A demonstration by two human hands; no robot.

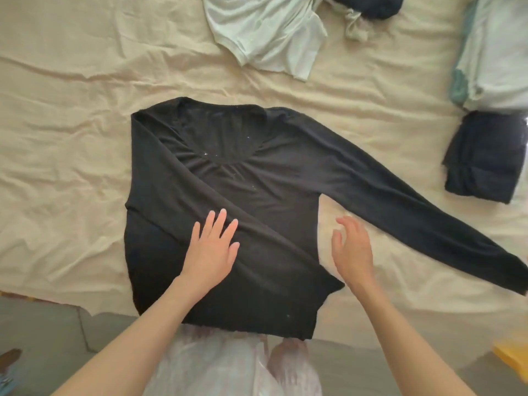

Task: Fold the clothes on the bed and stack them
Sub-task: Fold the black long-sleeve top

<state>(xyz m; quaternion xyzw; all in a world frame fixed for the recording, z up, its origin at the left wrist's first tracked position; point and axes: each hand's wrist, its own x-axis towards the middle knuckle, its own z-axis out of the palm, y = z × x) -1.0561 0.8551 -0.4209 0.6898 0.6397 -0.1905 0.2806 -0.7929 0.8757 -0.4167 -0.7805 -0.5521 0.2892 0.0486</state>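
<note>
Cream wrinkled bedsheet (71,115), near edge: my left hand (213,247) flat on black long-sleeved top (257,181); right hand (353,250) relaxed, holding nothing. Next: fold right sleeve across w/o bunching.

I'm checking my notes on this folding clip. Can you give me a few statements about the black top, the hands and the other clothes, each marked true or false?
1. The left hand lies flat on the black top. True.
2. Both sleeves are folded across the body. False: only one is; the other sleeve stretches out to the right.
3. The right hand grips the sleeve. False: it is open and holds nothing.
4. A folded dark garment lies at the right of the bed. True.
5. A crumpled pale garment lies beyond the top. True.
</note>
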